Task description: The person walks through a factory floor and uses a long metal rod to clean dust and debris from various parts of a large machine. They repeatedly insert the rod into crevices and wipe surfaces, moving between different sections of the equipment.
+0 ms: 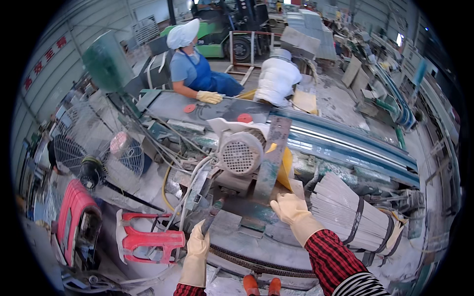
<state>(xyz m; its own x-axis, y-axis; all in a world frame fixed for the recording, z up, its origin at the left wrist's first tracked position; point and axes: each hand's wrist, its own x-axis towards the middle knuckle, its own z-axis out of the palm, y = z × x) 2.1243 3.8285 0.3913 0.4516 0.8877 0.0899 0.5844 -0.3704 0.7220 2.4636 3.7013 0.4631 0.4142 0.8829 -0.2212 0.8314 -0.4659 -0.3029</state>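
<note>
Cream-gloved, the left hand [196, 249] has its fingers wrapped round a dark handle [208, 225], which slants up and away from them; the fingers of the right hand [292, 209] are bent at the near edge of a tan board [297, 188], though whether they grip it I cannot tell. Just right of those right fingers lies a fanned bundle of grey strips [340, 209] bound with black straps. Straight beyond both sets of fingers, an upright metal plate [270, 160], a yellow guard [286, 170] and a round-faced motor [241, 154] block the way to the far side. Left of the left fingers is a red plastic seat [153, 240], with a caged fan [94, 153] farther out. Past the motor, a co-worker's gloved hand [210, 97] rests on a grey counter [165, 104]; blue rails [345, 140] run off to its right, and a green forklift [212, 42] stands farthest away.
</note>
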